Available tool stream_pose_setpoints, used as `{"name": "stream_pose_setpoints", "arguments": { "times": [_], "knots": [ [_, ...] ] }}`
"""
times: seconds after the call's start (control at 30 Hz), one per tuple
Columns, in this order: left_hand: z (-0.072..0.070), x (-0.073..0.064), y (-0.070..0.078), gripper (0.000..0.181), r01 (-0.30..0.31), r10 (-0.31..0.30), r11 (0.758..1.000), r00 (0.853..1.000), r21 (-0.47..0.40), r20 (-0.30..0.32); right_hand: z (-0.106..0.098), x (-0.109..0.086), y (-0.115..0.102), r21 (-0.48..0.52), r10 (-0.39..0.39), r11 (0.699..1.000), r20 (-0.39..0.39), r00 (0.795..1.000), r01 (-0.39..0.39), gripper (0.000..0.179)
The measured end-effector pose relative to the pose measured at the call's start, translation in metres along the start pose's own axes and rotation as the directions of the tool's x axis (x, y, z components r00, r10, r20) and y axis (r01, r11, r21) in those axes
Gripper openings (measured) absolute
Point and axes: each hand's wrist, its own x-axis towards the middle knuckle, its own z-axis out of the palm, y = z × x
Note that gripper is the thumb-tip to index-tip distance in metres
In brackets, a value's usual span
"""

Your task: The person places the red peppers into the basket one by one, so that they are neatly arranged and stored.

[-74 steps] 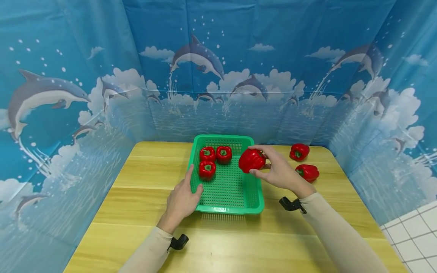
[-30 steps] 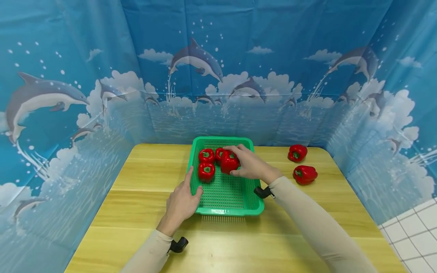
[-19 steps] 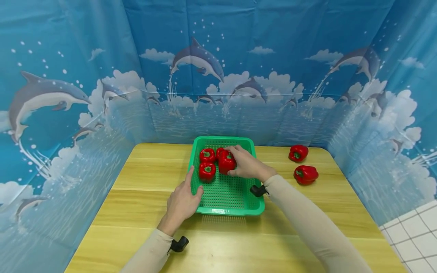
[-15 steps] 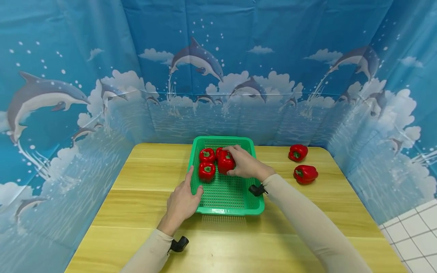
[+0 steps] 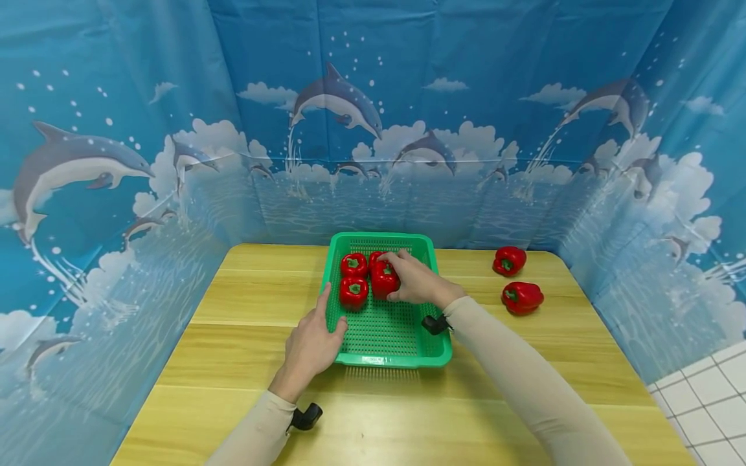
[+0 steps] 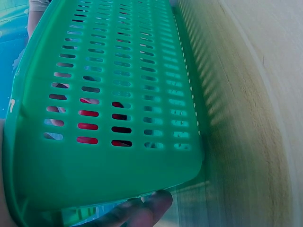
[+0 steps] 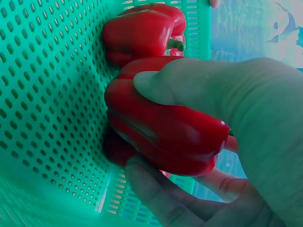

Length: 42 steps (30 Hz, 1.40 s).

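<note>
My right hand [image 5: 415, 279] grips a red bell pepper [image 5: 383, 283] inside a green plastic basket [image 5: 444, 357]. In the right wrist view its thumb presses one side of this pepper [image 7: 170, 132] and the fingers curl round the other. The stem points up in the head view. Beside it stand two more bell peppers, one at the back left [image 5: 353, 265] and one nearer [image 5: 353, 294]; another bell pepper [image 5: 375, 259] is partly hidden behind the held one. My left hand [image 5: 311, 343] holds the basket's left rim, thumb inside, with fingertips [image 6: 158, 202] showing at the basket's outer edge.
Two bell peppers lie on the wooden table [image 5: 245, 362] to the basket's right: one farther back [image 5: 509, 261], one nearer [image 5: 522, 298] on its side. A blue dolphin-print curtain [image 5: 361, 188] closes off the back and both sides.
My right hand has carried the bell pepper from above the basket's right side leftward and down beside the others. Over the last half second it shifts slightly nearer me. The left hand stays put.
</note>
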Motion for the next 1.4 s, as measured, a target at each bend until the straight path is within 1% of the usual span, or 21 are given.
{"name": "stream_pose_setpoints", "arguments": {
  "times": [0.27, 0.7, 1.0, 1.4],
  "knots": [
    [0.0, -0.001, 0.0, 0.086, 0.012, -0.012, 1.0, 1.0, -0.004, 0.005, 0.006, 0.005, 0.003, 0.002, 0.032, 0.999, 0.029, 0.999, -0.032, 0.091],
    [-0.001, -0.001, 0.001, 0.086, 0.005, -0.005, 1.0, 1.0, 0.001, 0.002, 0.011, 0.005, 0.002, 0.032, 0.038, 0.999, 0.04, 0.998, -0.039, 0.092],
    [-0.001, -0.001, 0.002, 0.086, 0.012, -0.012, 1.0, 1.0, 0.009, 0.003, 0.015, 0.005, 0.003, 0.016, 0.059, 0.998, 0.061, 0.996, -0.06, 0.091],
    [-0.001, 0.0, 0.002, 0.085, 0.015, -0.015, 1.0, 1.0, 0.014, 0.0, 0.012, 0.001, 0.003, 0.036, 0.063, 0.997, 0.072, 0.995, -0.066, 0.097]
  ]
}}
